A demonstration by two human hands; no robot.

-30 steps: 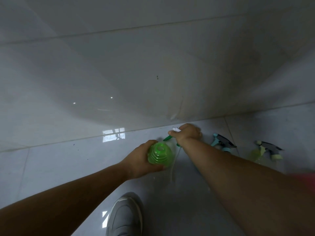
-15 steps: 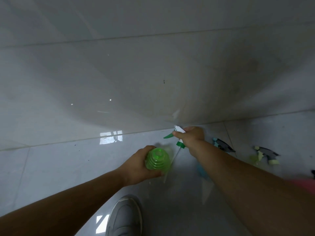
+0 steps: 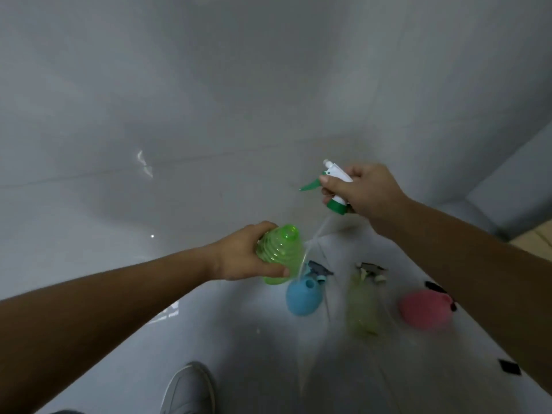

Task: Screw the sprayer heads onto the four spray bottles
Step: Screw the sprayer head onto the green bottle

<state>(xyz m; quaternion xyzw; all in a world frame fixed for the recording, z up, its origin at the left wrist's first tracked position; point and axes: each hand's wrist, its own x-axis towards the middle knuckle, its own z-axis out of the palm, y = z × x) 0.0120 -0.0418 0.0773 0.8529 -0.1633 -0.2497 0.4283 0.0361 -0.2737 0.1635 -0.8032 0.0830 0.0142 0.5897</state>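
— What has the left hand [image 3: 239, 255] got?
— It's wrapped around the ribbed green bottle [image 3: 279, 253], neck open, at about six o'clock.
— And the right hand [image 3: 363, 189]?
— Closed on the white-and-green sprayer head [image 3: 336, 186], up at one o'clock from the bottle, apart from it, tube dangling.
— The floor [image 3: 119, 204]?
— Blue bottle [image 3: 303, 297], yellowish bottle [image 3: 363, 309], pink bottle [image 3: 425, 307], toward four o'clock.

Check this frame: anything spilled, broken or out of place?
Nothing spilled or broken that I can see. The left hand holds the open green bottle; the right hand holds its sprayer apart from it, unattached. Three other bottles sit blurred on the floor.
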